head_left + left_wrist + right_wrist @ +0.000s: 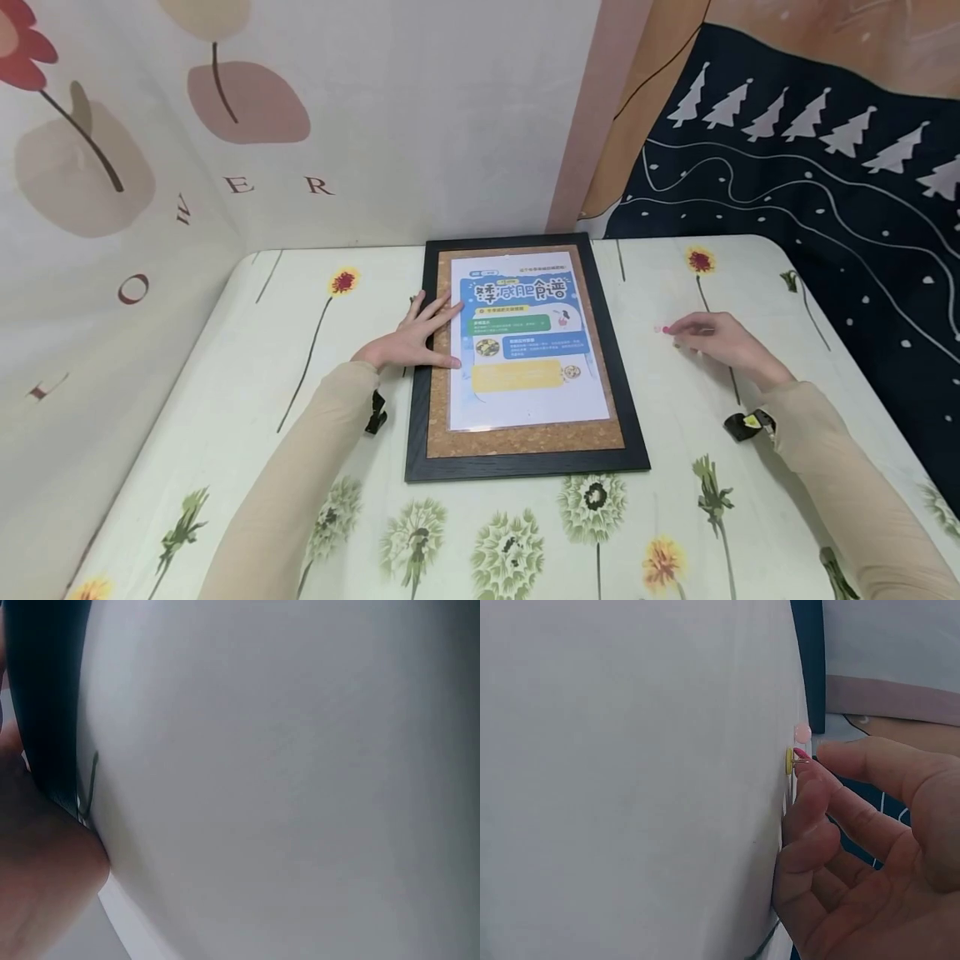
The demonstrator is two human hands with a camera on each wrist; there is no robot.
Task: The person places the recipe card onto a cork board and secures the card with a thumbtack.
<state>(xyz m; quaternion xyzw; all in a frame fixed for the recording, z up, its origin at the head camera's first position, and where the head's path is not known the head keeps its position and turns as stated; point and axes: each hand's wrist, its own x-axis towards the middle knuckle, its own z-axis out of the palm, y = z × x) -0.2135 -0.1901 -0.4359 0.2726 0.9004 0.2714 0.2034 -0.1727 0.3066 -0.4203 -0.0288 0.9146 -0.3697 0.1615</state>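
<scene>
My left hand (411, 340) rests with spread fingers across the left side of a black-framed cork board (417, 417); its fingertips lie on the edge of a printed poster (525, 408). In the left wrist view, part of the left hand (45, 877) shows beside the dark frame (49, 690). Right of the board, my right hand (723, 340) is low over the tabletop, its thumb and forefinger slightly apart beside a deep pink thumbtack (667, 330). The right wrist view shows a yellow thumbtack (789, 761), pin up, and a pale pink thumbtack (802, 733) near the fingertips.
A tablecloth (480, 533) printed with flowers covers the table. Pale printed cloth (420, 125) hangs behind and to the left. Dark cloth with white trees (810, 175) hangs at the right. Each wrist wears a black device (742, 425).
</scene>
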